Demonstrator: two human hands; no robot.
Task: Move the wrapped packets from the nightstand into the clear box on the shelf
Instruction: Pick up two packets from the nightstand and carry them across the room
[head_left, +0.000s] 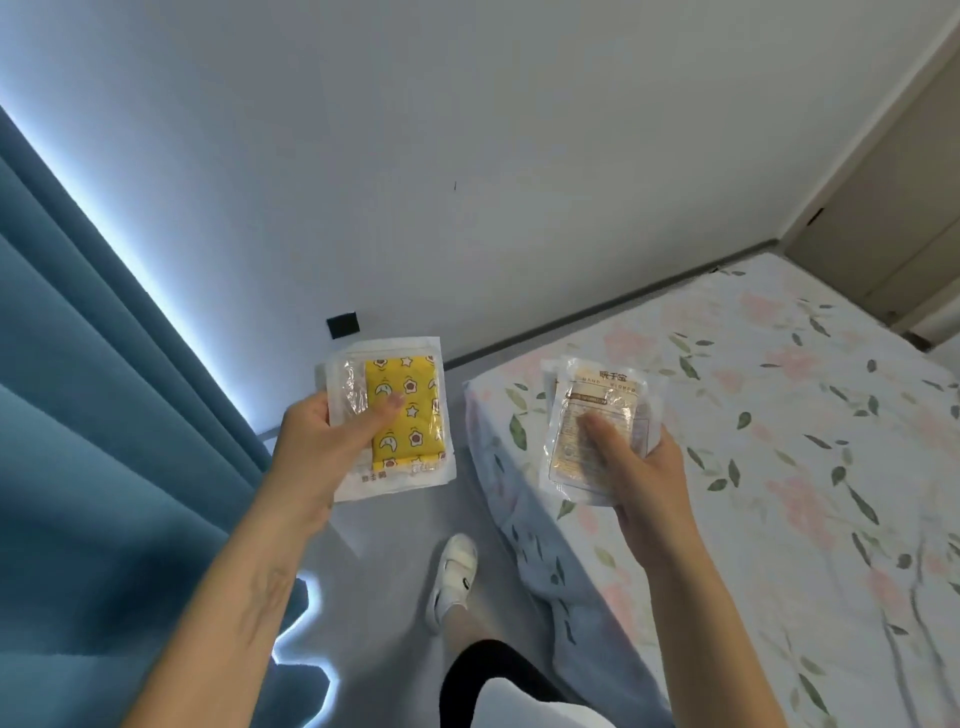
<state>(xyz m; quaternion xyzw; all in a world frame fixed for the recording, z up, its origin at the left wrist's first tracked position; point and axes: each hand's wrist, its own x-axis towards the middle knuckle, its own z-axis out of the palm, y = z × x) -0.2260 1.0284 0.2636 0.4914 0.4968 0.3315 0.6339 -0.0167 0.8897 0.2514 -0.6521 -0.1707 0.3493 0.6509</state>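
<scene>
Hanging down the left edge, a blue curtain (104, 415) is letting a strip of bright light show along its border against the white wall (467, 130).

Left hand (324, 434) is gripping a clear wrapped packet (389, 415) with a yellow patterned pad inside; thumb is lying across the packet's front, fingers are curled behind it. More than one wrapper edge is showing in this hand, but the count is not readable. Packet is being held up in the air, over the grey floor (395, 525).

A small black plate (343, 325) is sitting low on the wall, just above the packet.

A white shoe (453, 577) is standing on the floor between the two forearms.

Right hand (641, 475) is clamping a second clear packet (597, 421) with pale printed text, thumb pressing on its front, fingers behind. This packet is hovering over the near corner of the bed (779, 441), which is wearing a floral sheet.

A door (893, 234) is showing at far right.
</scene>
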